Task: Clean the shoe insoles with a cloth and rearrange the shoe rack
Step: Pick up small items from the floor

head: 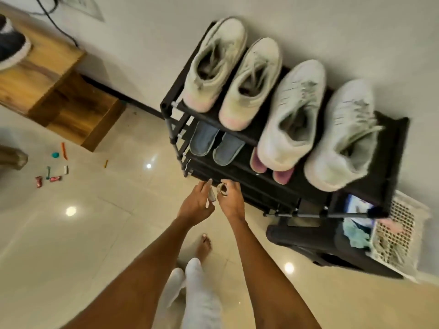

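Note:
A black shoe rack (240,135) stands against the wall. Its top shelf carries two pairs of pale sneakers: one pair (234,74) on the left, a bigger white pair (316,124) on the right. On the shelf below sit blue slippers (215,144) and pink slippers (269,168). Both my hands meet in front of the rack's lower left corner. My right hand (230,200) grips a small round roll (222,188). My left hand (196,201) pinches a small pale strip (212,195) right beside it. No cloth shows in either hand.
A wooden bench (45,84) with a dark shoe (10,47) stands at the left. Small colourful bits (53,169) litter the tiled floor. A white mesh basket (394,236) with cloths and a black box (316,243) sit right of the rack. My bare foot (204,245) is below my hands.

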Tool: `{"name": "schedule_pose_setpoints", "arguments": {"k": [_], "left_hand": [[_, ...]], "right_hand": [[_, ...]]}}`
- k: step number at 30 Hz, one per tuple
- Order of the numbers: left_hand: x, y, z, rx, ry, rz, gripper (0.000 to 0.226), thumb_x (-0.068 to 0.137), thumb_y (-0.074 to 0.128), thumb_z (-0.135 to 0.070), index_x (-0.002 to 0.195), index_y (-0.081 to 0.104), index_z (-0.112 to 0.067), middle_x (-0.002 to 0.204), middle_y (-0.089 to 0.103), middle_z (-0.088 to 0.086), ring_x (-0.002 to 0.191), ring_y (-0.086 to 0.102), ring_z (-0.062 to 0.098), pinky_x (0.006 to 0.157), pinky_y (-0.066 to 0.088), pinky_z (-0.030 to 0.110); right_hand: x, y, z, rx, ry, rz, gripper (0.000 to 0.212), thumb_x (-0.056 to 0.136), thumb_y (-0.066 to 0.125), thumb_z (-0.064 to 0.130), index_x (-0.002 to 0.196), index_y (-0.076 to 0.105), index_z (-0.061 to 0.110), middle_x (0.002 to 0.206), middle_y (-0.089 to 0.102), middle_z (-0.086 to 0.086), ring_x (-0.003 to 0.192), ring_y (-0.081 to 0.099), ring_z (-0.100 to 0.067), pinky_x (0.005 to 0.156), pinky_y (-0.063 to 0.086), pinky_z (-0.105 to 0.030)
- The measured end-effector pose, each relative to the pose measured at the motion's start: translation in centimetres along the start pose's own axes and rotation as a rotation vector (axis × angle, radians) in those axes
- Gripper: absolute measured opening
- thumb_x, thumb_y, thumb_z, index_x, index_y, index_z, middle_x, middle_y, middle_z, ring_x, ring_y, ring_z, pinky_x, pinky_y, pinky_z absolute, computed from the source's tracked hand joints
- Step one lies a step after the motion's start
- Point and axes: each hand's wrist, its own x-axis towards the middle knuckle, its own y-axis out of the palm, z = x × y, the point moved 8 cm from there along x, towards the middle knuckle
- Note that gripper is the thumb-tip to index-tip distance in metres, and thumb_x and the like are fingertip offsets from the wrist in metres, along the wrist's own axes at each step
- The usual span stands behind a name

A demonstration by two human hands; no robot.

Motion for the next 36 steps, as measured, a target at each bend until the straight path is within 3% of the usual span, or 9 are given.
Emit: {"name": "schedule_pose_setpoints", "arguments": {"k": [4, 9, 13, 18, 22, 28, 36], "left_hand": [[-3.6, -1.4, -7.1, -0.056, 0.021, 0.013, 0.077, 0.084, 0.064, -0.015, 0.148, 0.022, -0.011, 0.141, 0.040, 0.007, 0.125, 0.045, 0.022, 0.095, 0.042, 0.026], [-6.7, 0.6, -15.7, 0.006, 0.175, 0.089, 0.078, 0.084, 0.063, -0.014, 0.149, 0.019, -0.015, 0.142, 0.037, 0.002, 0.129, 0.042, 0.018, 0.098, 0.038, 0.020], [-7.2, 4.5, -23.2, 0.017, 0.268, 0.163, 0.079, 0.086, 0.062, -0.015, 0.150, 0.017, -0.017, 0.141, 0.037, 0.001, 0.127, 0.043, 0.017, 0.099, 0.042, 0.026], [-6.4, 11.0, -33.0, 0.026, 0.328, 0.211, 0.082, 0.083, 0.065, -0.019, 0.150, 0.018, -0.018, 0.132, 0.042, 0.001, 0.114, 0.052, 0.019, 0.084, 0.049, 0.030], [-5.6, 17.6, -40.1, 0.041, 0.338, 0.243, 0.082, 0.084, 0.064, -0.021, 0.150, 0.017, -0.018, 0.133, 0.042, 0.003, 0.118, 0.049, 0.019, 0.092, 0.047, 0.032], [-2.7, 26.2, -47.2, 0.055, 0.360, 0.244, 0.079, 0.086, 0.063, -0.024, 0.150, 0.016, -0.015, 0.144, 0.032, 0.010, 0.132, 0.038, 0.026, 0.100, 0.043, 0.039], [5.5, 36.8, -50.9, 0.105, 0.413, 0.351, 0.083, 0.087, 0.063, -0.019, 0.151, 0.010, -0.019, 0.150, 0.027, 0.006, 0.136, 0.034, 0.021, 0.107, 0.037, 0.035]], "right_hand": [[-5.8, -7.4, 0.1, 0.102, 0.077, -0.139, 0.038, 0.089, 0.060, 0.017, 0.126, 0.052, 0.019, 0.131, 0.046, -0.004, 0.110, 0.058, -0.023, 0.089, 0.045, -0.028], [-11.3, -15.6, -3.9, 0.099, 0.121, -0.241, 0.040, 0.089, 0.059, 0.016, 0.128, 0.048, 0.018, 0.127, 0.050, -0.003, 0.112, 0.055, -0.022, 0.087, 0.043, -0.029], [-13.9, -21.6, -9.6, 0.149, 0.175, -0.308, 0.035, 0.089, 0.058, 0.014, 0.123, 0.050, 0.014, 0.124, 0.051, -0.004, 0.110, 0.055, -0.023, 0.086, 0.040, -0.026], [-16.4, -28.2, -18.3, 0.217, 0.194, -0.372, 0.020, 0.089, 0.052, 0.016, 0.109, 0.053, 0.015, 0.112, 0.053, -0.005, 0.099, 0.056, -0.025, 0.076, 0.039, -0.027], [-17.5, -33.4, -26.1, 0.210, 0.206, -0.417, 0.029, 0.093, 0.053, 0.022, 0.119, 0.053, 0.010, 0.121, 0.054, -0.009, 0.112, 0.053, -0.025, 0.090, 0.041, -0.029], [-17.4, -38.1, -36.9, 0.172, 0.317, -0.432, 0.039, 0.092, 0.057, 0.024, 0.129, 0.047, 0.014, 0.134, 0.046, -0.008, 0.121, 0.048, -0.024, 0.097, 0.046, -0.033], [-10.5, -42.8, -48.0, 0.101, 0.431, -0.494, 0.037, 0.089, 0.060, 0.029, 0.124, 0.050, 0.020, 0.125, 0.054, -0.001, 0.113, 0.053, -0.019, 0.090, 0.050, -0.033]]}}
